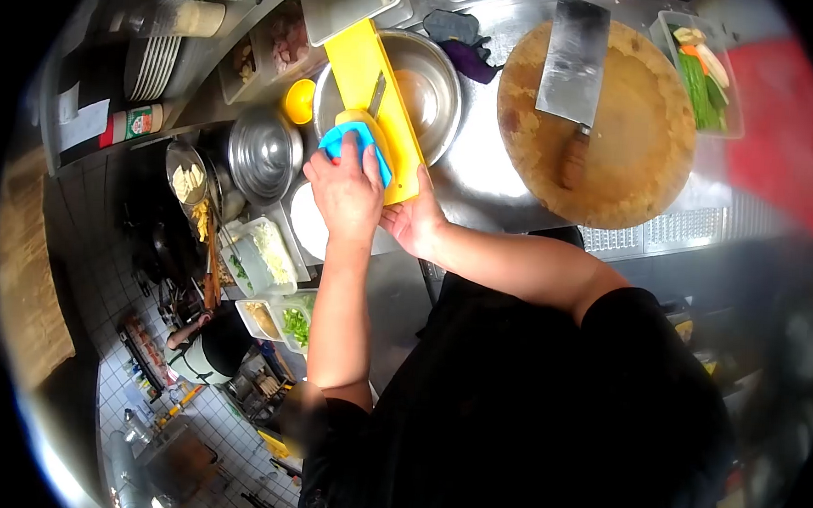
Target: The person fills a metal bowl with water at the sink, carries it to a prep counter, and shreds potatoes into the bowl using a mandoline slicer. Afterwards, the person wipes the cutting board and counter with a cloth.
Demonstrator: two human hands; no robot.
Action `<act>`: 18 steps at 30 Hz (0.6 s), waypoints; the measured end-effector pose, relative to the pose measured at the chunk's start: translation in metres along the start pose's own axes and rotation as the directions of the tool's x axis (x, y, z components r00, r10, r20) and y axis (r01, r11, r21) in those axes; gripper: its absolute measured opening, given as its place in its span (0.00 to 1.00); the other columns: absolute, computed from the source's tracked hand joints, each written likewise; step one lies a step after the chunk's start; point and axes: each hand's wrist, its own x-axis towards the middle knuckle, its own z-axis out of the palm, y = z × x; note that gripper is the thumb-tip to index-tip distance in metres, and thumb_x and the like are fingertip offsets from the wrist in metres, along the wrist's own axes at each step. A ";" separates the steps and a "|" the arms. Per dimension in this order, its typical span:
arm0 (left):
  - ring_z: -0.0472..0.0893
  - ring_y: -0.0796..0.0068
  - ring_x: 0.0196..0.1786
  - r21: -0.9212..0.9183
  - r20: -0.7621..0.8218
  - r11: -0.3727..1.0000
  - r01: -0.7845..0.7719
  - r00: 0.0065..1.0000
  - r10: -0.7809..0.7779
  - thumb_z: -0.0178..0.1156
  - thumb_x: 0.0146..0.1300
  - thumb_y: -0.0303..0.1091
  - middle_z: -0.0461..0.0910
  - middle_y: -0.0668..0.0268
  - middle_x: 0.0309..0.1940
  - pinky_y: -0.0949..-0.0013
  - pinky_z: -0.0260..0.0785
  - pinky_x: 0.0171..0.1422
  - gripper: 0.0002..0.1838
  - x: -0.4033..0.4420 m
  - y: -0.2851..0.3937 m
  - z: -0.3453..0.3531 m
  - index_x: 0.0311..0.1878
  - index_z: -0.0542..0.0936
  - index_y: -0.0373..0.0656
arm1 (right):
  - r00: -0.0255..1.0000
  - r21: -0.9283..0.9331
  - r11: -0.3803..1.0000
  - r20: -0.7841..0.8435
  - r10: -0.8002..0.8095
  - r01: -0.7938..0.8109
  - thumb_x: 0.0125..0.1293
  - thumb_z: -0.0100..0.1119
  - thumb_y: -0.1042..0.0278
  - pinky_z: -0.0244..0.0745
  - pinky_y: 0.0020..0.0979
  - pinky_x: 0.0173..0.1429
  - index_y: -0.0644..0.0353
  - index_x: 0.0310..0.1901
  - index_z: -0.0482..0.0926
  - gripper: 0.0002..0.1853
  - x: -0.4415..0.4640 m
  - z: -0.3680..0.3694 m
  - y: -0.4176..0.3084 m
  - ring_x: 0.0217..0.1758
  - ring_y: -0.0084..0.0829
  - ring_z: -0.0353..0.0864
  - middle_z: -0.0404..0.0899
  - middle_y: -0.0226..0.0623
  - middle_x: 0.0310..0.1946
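My left hand (345,194) is closed on a blue holder (381,165), pressed against a yellow slicer (399,129). A pale yellow-brown item (369,126) shows at the holder's upper edge, near the slicer's dark blade (377,94). My right hand (415,219), palm partly up, grips the slicer's lower end. Tilted, the slicer lies across a round metal bowl (445,81), its far end by a clear plastic tub (346,7). What is under the holder is hidden by my fingers.
A cleaver (573,65) lies on a round wooden board (652,129) at right, beside a vegetable tub (732,115). Left are an orange cup (299,101), a metal lid (265,155) and tubs of cut food (278,255). Another person (213,350) stands at lower left.
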 end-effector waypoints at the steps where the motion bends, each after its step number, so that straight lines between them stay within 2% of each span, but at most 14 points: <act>1: 0.76 0.39 0.49 0.026 -0.038 1.000 -0.017 0.999 0.018 0.60 0.72 0.44 0.76 0.40 0.46 0.47 0.73 0.54 0.20 0.009 -0.001 0.005 0.61 0.81 0.47 | 1.000 -0.004 1.000 -0.013 -0.009 0.009 0.76 0.28 0.25 0.59 0.45 0.80 0.54 0.78 0.57 0.43 0.003 0.001 -0.001 0.77 0.43 0.63 0.62 0.44 0.76; 3: 0.76 0.40 0.47 0.047 -0.093 0.998 -0.036 0.995 0.040 0.60 0.71 0.43 0.77 0.41 0.44 0.47 0.73 0.53 0.19 0.031 -0.008 0.015 0.60 0.82 0.47 | 0.999 -0.009 1.000 -0.045 -0.025 0.025 0.76 0.29 0.24 0.56 0.46 0.82 0.54 0.78 0.56 0.45 0.008 0.001 0.002 0.78 0.45 0.61 0.61 0.45 0.76; 6: 0.77 0.42 0.43 0.057 -0.184 0.995 -0.079 0.979 0.088 0.61 0.70 0.43 0.78 0.44 0.38 0.47 0.73 0.50 0.17 0.082 -0.031 0.035 0.56 0.84 0.47 | 0.986 -0.010 1.000 -0.168 0.015 -0.017 0.76 0.26 0.24 0.57 0.46 0.82 0.60 0.77 0.58 0.47 0.004 0.011 0.001 0.77 0.52 0.63 0.62 0.48 0.75; 8: 0.77 0.45 0.38 0.112 -0.261 0.983 -0.144 0.951 0.169 0.62 0.68 0.43 0.77 0.48 0.33 0.47 0.71 0.46 0.14 0.108 -0.039 0.047 0.51 0.84 0.48 | 0.990 -0.008 1.000 -0.138 0.015 -0.016 0.75 0.28 0.24 0.56 0.46 0.82 0.61 0.78 0.58 0.47 0.003 0.010 0.001 0.78 0.54 0.61 0.61 0.50 0.75; 9: 0.77 0.45 0.37 0.125 -0.266 0.980 -0.153 0.947 0.181 0.63 0.67 0.44 0.77 0.48 0.34 0.48 0.71 0.44 0.13 0.116 -0.038 0.049 0.49 0.85 0.48 | 0.992 -0.007 1.000 -0.122 0.015 -0.016 0.75 0.28 0.23 0.55 0.46 0.83 0.61 0.78 0.57 0.48 0.003 0.010 0.001 0.78 0.55 0.60 0.60 0.50 0.76; 15: 0.77 0.45 0.38 0.070 -0.249 0.976 -0.207 0.944 0.218 0.62 0.68 0.43 0.77 0.47 0.34 0.49 0.72 0.45 0.16 0.112 -0.044 0.046 0.53 0.85 0.45 | 0.993 0.017 1.000 -0.116 0.020 -0.018 0.75 0.29 0.24 0.54 0.46 0.83 0.60 0.77 0.58 0.47 0.002 0.009 0.002 0.78 0.54 0.61 0.61 0.48 0.76; 18: 0.77 0.45 0.39 0.010 -0.160 0.980 -0.200 0.967 0.199 0.62 0.69 0.41 0.77 0.46 0.34 0.49 0.72 0.46 0.17 0.080 -0.037 0.029 0.56 0.85 0.44 | 0.995 0.028 1.000 -0.100 0.006 -0.003 0.75 0.29 0.24 0.53 0.46 0.83 0.59 0.77 0.59 0.46 0.002 0.010 0.003 0.77 0.52 0.62 0.62 0.46 0.75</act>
